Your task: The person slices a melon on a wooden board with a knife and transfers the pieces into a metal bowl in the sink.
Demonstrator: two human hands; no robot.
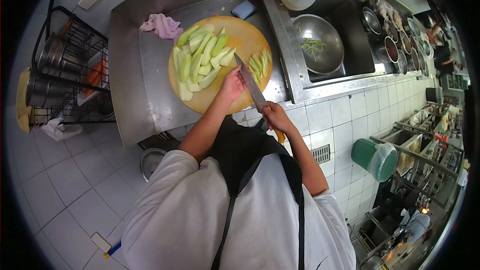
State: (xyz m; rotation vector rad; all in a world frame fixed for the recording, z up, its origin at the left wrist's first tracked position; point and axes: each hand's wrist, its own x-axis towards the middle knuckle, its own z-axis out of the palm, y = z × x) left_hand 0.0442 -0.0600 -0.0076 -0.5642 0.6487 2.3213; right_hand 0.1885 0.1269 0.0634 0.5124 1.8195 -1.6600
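My right hand [274, 116] is wrapped around the yellow handle of a kitchen knife [253, 86], whose long blade points away over the board. Beside the blade is my left hand [233, 85], fingers bent in close to the steel; whatever they hold, if anything, is hidden. Both are over the near right part of a round wooden cutting board [242, 32]. Thick pale green wedges of peeled gourd or squash [197, 62] are heaped on the board's left side. Thinner green strips [260, 65] lie in a small pile to the right of the blade.
The board rests on a steel counter [155, 85] with a pink cloth [162, 25] and a blue sponge [243, 9]. To the right, a sink holds a metal bowl [325, 45] with green scraps. A wire rack [75, 70] with pots stands left; a green bin [367, 157] stands right.
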